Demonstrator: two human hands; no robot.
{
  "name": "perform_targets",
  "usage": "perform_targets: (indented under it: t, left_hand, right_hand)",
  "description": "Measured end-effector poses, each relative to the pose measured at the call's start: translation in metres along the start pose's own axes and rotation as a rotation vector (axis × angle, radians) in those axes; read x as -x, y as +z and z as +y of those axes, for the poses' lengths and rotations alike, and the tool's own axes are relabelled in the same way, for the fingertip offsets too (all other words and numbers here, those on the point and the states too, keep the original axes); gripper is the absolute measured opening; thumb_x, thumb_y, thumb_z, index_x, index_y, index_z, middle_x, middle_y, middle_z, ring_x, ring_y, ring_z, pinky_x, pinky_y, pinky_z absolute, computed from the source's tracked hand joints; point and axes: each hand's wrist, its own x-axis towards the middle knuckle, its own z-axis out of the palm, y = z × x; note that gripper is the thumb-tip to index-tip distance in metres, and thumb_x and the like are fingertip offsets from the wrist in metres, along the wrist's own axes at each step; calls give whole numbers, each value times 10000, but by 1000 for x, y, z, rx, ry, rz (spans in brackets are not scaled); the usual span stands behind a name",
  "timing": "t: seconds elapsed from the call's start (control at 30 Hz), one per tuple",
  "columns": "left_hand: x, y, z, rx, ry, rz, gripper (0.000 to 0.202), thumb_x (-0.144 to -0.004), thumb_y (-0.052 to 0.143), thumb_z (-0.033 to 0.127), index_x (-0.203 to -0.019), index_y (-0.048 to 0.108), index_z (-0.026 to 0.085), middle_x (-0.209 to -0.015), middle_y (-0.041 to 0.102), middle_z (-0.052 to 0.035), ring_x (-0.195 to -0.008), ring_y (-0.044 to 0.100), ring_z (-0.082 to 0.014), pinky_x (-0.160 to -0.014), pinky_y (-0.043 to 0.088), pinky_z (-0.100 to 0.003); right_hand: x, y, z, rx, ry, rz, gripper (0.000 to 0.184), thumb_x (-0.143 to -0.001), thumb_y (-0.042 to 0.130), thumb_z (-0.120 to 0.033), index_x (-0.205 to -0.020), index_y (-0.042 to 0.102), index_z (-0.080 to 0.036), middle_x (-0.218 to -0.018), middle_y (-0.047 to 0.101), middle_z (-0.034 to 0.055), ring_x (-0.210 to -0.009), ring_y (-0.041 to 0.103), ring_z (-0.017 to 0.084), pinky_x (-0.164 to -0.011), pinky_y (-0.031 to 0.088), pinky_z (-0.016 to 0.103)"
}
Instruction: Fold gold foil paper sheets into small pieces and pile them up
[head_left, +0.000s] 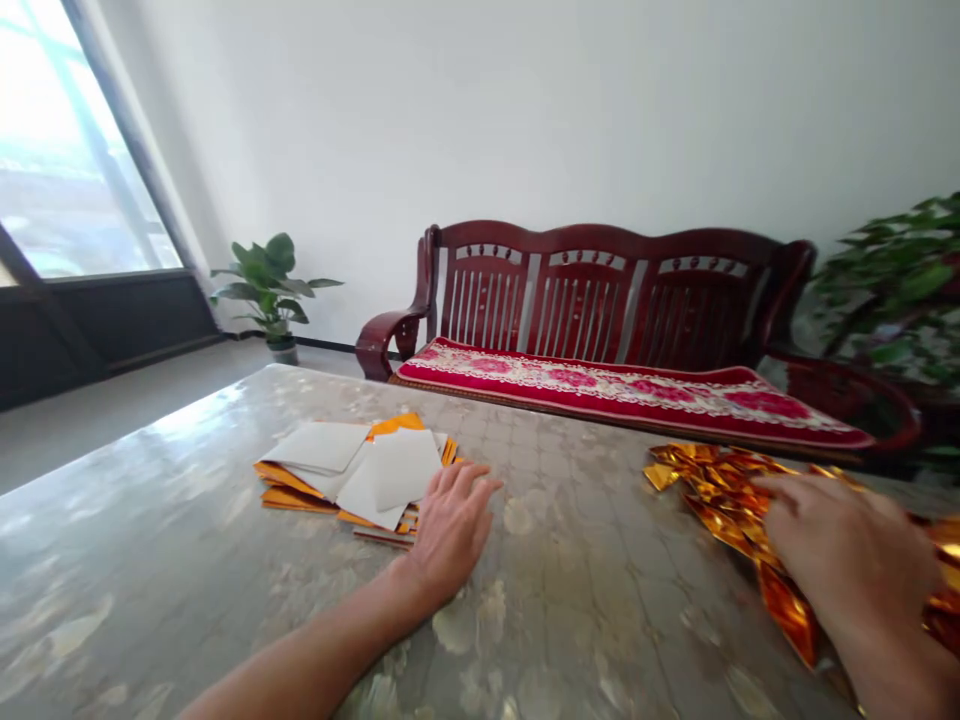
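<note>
Right hand (847,560) covers gold foil pieces (720,490), grip unclear; left hand (450,525) flat, open, touching paper stack (360,470).

ahead of you a dark red wooden bench (600,300) with a red floral cushion (622,390) stands against a plain white wall (525,110). daylight enters through the large window (67,170) at your left, near a potted plant (270,290) on the grey floor (135,395).
</note>
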Motion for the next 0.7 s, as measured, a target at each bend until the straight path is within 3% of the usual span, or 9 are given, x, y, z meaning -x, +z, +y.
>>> perform_targets:
  t: [0.13, 0.27, 0.33, 0.5, 0.7]
  left_hand:
    - [-13, -16, -16, -213, -191, -103, 524, -784, 672, 247, -1290, 547, 197, -1403, 487, -131, -1352, 372, -330, -1120, 308, -493]
    - [-22, -33, -43, -241, -312, -373, 468, -778, 647, 319, -1227, 586, 203, -1254, 584, -132, -1165, 549, -319, -962, 450, -443]
    - [-24, -41, -56, -229, -344, -451, 525, -756, 660, 347, -1256, 575, 215, -1253, 589, -132, -1124, 580, -320, -904, 480, -423]
    - [-26, -50, -74, -195, -322, -521, 516, -747, 679, 336, -1248, 602, 244, -1271, 604, -105, -1178, 573, -278, -967, 453, -363]
    - [-29, -51, -72, -260, -354, -520, 442, -762, 671, 308, -1191, 645, 205, -1162, 657, -117, -1058, 642, -269, -893, 480, -339]
  right_hand:
    - [3, -8, -51, -82, -211, 18, 332, -828, 441, -203, -914, 760, -235, -1025, 730, 53, -897, 608, 255, -833, 454, 400]
    - [18, 3, -94, -276, -324, 0, 334, -817, 435, -154, -858, 755, -237, -974, 737, 40, -905, 641, 230, -853, 489, 379]
    - [29, 10, -110, -335, -353, -45, 336, -827, 429, -145, -836, 751, -244, -972, 737, 30, -918, 655, 223, -840, 503, 367]
    - [54, 20, -133, -467, -396, -217, 360, -831, 399, -121, -847, 736, -248, -972, 732, 16, -898, 682, 195, -805, 523, 334]
    - [67, 23, -141, -543, -447, -372, 370, -835, 381, -136, -852, 731, -256, -978, 726, 11, -905, 690, 182, -776, 529, 303]
